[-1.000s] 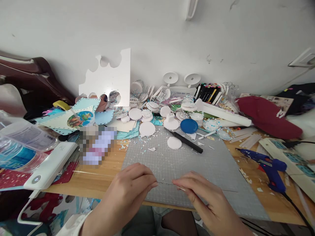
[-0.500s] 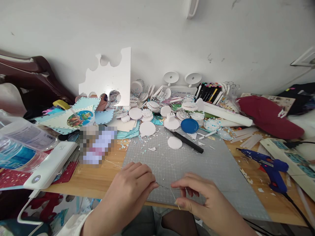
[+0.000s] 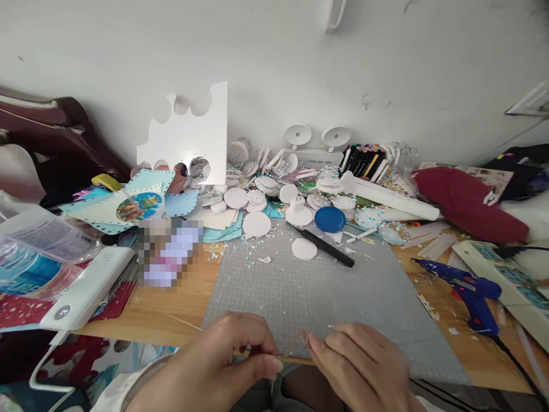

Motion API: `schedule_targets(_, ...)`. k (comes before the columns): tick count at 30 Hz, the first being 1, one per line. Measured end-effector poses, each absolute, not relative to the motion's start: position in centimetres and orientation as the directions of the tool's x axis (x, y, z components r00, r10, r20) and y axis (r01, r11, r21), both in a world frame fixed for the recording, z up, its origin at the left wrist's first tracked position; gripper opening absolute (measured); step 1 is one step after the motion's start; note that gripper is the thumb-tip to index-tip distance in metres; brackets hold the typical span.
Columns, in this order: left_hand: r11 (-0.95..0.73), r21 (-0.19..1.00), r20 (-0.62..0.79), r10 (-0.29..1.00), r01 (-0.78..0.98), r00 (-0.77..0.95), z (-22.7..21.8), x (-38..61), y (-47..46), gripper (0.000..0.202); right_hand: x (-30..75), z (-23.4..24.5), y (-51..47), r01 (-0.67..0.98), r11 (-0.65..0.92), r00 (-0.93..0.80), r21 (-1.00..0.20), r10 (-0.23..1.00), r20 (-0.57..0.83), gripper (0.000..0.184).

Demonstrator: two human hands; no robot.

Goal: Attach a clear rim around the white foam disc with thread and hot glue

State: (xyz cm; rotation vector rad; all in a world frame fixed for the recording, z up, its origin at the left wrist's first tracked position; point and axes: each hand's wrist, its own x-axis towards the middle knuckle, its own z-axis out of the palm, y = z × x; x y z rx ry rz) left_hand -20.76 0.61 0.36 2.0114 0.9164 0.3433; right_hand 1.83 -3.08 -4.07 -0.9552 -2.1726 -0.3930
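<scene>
My left hand is at the front edge of the cutting mat, thumb and forefinger pinched on a thin pale thread. A short end hangs below the fingertips, and another fine line trails out to the left over the wood. Beside it, a small gap away, my right hand is closed with its fingers curled in. Anything inside those fingers is hidden. Under both hands lies the grey gridded cutting mat. Farther up the mat are a black pen-shaped cutter and a white disc.
A blue glue gun and a power strip stand to the right. White discs and beaded strings pile up at the back around a blue lid. On the left are a power bank, a plastic bottle and a lidded cup.
Both hands have come lower, toward the table's front edge. My right hand has curled shut and turned knuckles up. The twisted strand between the hands no longer shows clearly.
</scene>
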Motion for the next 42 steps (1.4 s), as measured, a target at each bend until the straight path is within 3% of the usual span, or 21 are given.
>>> schedule_targets(3, -0.345, 0.804, -0.135, 0.686, 0.484, 0.715, 0.6, -21.0, 0.6, 0.015, 1.5, -4.3, -3.1, 0.747, 0.659, -0.389, -0.087, 0.54, 0.746, 0.021)
schedule_targets(6, -0.434, 0.75, -0.086, 0.683, 0.498, 0.725, 0.4, -21.0, 0.5, 0.011, 1.6, -4.3, -2.7, 0.732, 0.628, -0.311, -0.264, 0.654, 0.69, 0.025)
schedule_targets(10, -0.667, 0.557, 0.159, 0.671, 0.495, 0.725, -0.6, -20.6, 0.6, 0.023, 2.0, -4.3, -2.3, 0.701, 0.54, -0.256, -0.466, 0.8, 0.542, 0.016)
schedule_targets(13, -0.829, 0.358, 0.36, 0.548, 0.431, 0.755, -1.2, -20.5, 1.0, 0.02, 2.2, -4.2, -2.5, 0.667, 0.453, -0.228, -0.591, 0.88, 0.416, 0.013)
schedule_targets(16, -0.907, 0.215, 0.474, 0.422, 0.363, 0.773, -1.3, -20.5, 1.3, 0.014, 2.3, -4.0, -2.8, 0.593, 0.349, -0.221, -0.726, 0.937, 0.269, 0.014)
schedule_targets(22, -0.939, 0.089, 0.54, 0.326, 0.332, 0.776, -1.5, -19.8, 1.2, 0.015, 2.2, -4.1, -2.8, 0.58, 0.175, -0.179, -0.796, 0.98, 0.085, 0.043)
schedule_targets(25, -0.948, 0.06, 0.533, 0.295, 0.313, 0.793, -1.8, -19.5, 1.0, 0.016, 2.1, -4.2, -2.6, 0.532, 0.081, -0.149, -0.843, 0.989, 0.001, 0.039)
schedule_targets(30, -0.953, 0.064, 0.602, 0.273, 0.295, 0.751, -2.0, -19.5, 0.9, 0.014, 2.1, -4.1, -2.6, 0.386, -0.054, -0.058, -0.921, 0.995, -0.083, 0.025)
schedule_targets(35, -0.94, 0.128, 0.649, 0.32, 0.316, 0.69, -2.0, -19.2, 0.7, 0.01, 2.2, -4.3, -3.0, 0.318, -0.003, 0.006, -0.948, 1.0, -0.001, 0.015)
schedule_targets(39, -0.868, 0.33, 0.645, 0.494, 0.37, 0.583, -1.9, -18.7, 0.4, 0.005, 1.9, -4.0, -2.9, 0.362, 0.195, 0.011, -0.912, 0.977, 0.213, 0.007)
schedule_targets(42, -0.753, 0.538, 0.563, 0.655, 0.378, 0.503, -1.6, -18.4, 0.2, 0.009, 1.7, -3.7, -2.7, 0.447, 0.466, -0.072, -0.764, 0.87, 0.488, 0.011)
